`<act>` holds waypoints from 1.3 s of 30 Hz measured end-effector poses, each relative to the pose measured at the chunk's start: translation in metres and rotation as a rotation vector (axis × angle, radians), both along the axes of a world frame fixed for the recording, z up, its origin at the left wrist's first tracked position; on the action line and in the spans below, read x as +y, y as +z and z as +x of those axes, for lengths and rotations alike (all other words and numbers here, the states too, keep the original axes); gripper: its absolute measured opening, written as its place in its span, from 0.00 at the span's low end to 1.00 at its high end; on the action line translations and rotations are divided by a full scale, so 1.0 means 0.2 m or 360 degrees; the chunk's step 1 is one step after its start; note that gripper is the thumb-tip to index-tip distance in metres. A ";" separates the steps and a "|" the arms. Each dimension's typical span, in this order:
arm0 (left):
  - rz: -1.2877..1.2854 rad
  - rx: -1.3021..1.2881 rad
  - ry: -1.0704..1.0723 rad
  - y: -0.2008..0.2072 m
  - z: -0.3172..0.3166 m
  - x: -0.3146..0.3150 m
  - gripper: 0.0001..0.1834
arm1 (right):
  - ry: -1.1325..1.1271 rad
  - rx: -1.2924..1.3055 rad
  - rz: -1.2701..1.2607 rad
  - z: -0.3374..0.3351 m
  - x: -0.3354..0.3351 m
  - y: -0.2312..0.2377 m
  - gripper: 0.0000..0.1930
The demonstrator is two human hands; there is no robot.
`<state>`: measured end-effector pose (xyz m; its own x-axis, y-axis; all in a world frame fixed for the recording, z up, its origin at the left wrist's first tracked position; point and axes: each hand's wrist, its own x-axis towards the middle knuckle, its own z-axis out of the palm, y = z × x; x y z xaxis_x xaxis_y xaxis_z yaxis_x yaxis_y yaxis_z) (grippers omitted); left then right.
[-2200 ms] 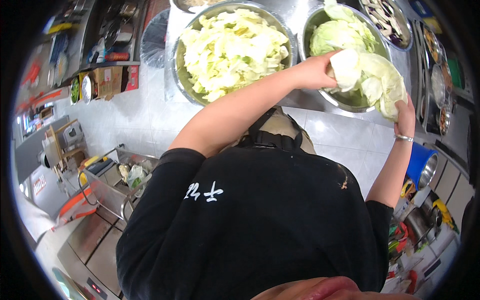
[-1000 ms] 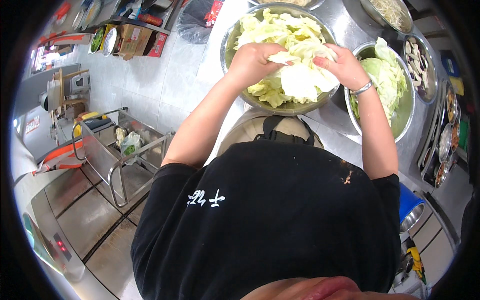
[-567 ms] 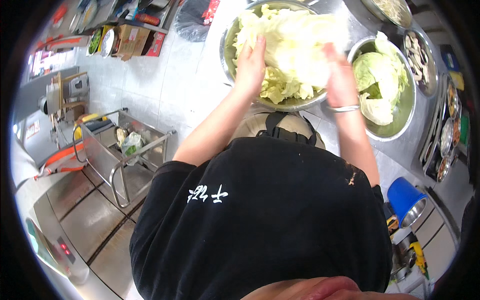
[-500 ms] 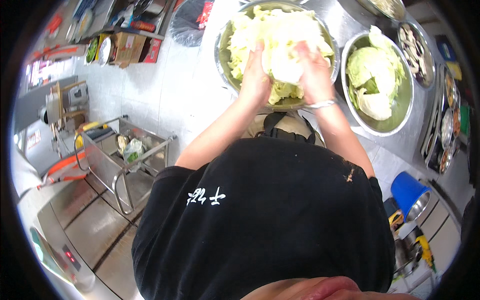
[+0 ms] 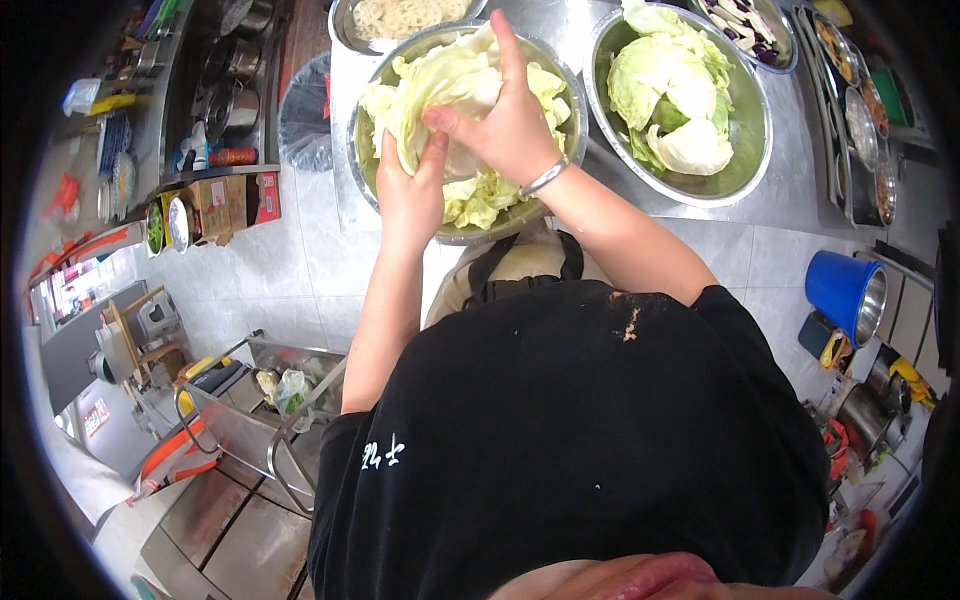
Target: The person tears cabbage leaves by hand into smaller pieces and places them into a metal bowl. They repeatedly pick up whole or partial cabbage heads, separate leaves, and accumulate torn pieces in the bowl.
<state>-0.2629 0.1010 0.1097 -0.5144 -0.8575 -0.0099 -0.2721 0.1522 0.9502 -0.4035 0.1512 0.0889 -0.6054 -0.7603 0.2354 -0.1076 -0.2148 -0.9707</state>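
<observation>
Head view: I look straight down over a black shirt at a steel counter [image 5: 700, 215] carrying several bowls.
Left hand [image 5: 408, 190]: I see it raised at the near rim of the large steel bowl [image 5: 362, 160], fingers curled up under a cabbage leaf [image 5: 440, 85] and gripping its lower edge.
Right hand [image 5: 505, 125]: closed on the same cabbage leaf from the far side, thumb and bent fingers pinching it, forefinger stretched straight out over the bowl; a bracelet sits on the wrist.
Cabbage leaf: held between both hands just above the heap of torn cabbage pieces [image 5: 480, 195] that fills the large steel bowl, near the counter's front edge.
Obstruction: both hands cover the middle of the bowl, so I cannot tell how deep the heap lies there.
Second bowl [image 5: 745, 150]: stands just to the right, holding whole pale cabbage leaves.
Far edge: a bowl of shredded food [image 5: 405, 12] and trays of dark items [image 5: 750, 25].
Right side: a blue bucket [image 5: 840, 290] below the counter.
Left side: a metal cart [image 5: 250, 420] on the floor; shelves with boxes behind it.
</observation>
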 end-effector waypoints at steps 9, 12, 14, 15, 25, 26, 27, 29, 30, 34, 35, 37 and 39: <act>-0.0229 -0.0180 -0.0118 0.04 0.01 -0.05 0.23 | 0.0033 0.0323 0.0156 -0.18 -0.07 -0.01 0.32; -0.0214 -0.0180 -0.0124 0.01 0.02 -0.06 0.23 | 0.0179 0.0211 0.0060 -0.20 -0.12 -0.03 0.26; -0.0197 -0.0196 -0.0167 0.00 0.04 -0.08 0.24 | 0.0526 -0.0231 0.0273 -0.21 -0.11 -0.04 0.25; -0.0199 -0.0206 -0.0215 0.00 0.06 -0.09 0.24 | 0.0728 -0.0496 0.0516 -0.22 -0.11 -0.05 0.25; -0.0217 -0.0384 -0.0540 0.03 0.14 -0.16 0.24 | 0.1383 -0.0385 0.0691 -0.35 -0.10 0.04 0.18; -0.0244 -0.0453 -0.0564 0.04 0.14 -0.17 0.24 | 0.1397 -0.0265 0.0853 -0.37 -0.11 0.07 0.19; -0.0289 -0.0476 -0.0597 0.04 0.14 -0.18 0.23 | 0.1382 0.0111 0.0900 -0.40 -0.10 0.10 0.22; -0.0288 -0.0479 -0.0561 0.04 0.13 -0.19 0.23 | 0.1306 0.0334 0.0914 -0.40 -0.11 0.14 0.24; -0.0261 -0.0490 -0.0510 0.04 0.12 -0.20 0.23 | 0.1204 0.0455 0.0950 -0.40 -0.11 0.15 0.25; -0.0269 -0.0503 -0.0400 0.01 0.10 -0.19 0.23 | 0.0670 0.1236 0.0426 -0.31 -0.11 0.06 0.21; -0.0292 -0.0501 -0.0398 -0.01 0.10 -0.18 0.23 | 0.0698 0.1063 0.0451 -0.30 -0.10 0.03 0.26; -0.0237 -0.0434 -0.0407 -0.03 0.11 -0.15 0.23 | 0.0811 0.0670 0.0561 -0.29 -0.11 -0.04 0.22; -0.0292 -0.0352 -0.0384 -0.05 0.11 -0.14 0.22 | 0.0873 0.0309 0.0647 -0.26 -0.11 -0.10 0.20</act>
<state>-0.2402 0.0740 0.0993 -0.7045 -0.7097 -0.0009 -0.4034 0.3994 0.8233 -0.4559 0.1287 0.0693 -0.0862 -0.9940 -0.0670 -0.2669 0.0879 -0.9597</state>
